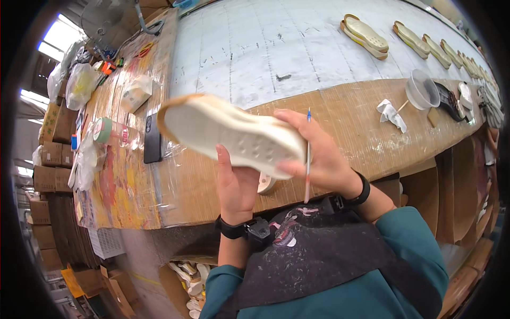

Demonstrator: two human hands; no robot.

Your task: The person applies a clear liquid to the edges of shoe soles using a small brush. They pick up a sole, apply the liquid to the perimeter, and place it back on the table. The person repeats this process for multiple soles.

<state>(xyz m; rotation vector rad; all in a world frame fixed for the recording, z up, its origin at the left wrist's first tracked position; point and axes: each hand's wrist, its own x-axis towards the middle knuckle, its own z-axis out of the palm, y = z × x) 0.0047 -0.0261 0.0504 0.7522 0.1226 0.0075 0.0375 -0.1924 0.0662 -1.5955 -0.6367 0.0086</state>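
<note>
Both hands hold up a cream shoe sole [212, 127] with a tan rim at its left end and round dimples at its right end. My left hand [237, 186] supports it from below, with the thumb up against the sole's face. My right hand [324, 151] grips the dimpled end, fingers behind and thumb in front. A thin pen [307, 183] with a blue tip and a reddish lower part is also tucked at my right hand. Below the held sole, part of another pale dimpled piece [266, 183] shows, mostly hidden.
Soles [366, 34] line the white table [255, 48] towards the right. A clear plastic cup [422, 90] and a crumpled tissue [392, 116] lie on the cardboard edge [350, 127]. At left are a dark phone [153, 138], a jar [114, 132] and a white box [137, 94].
</note>
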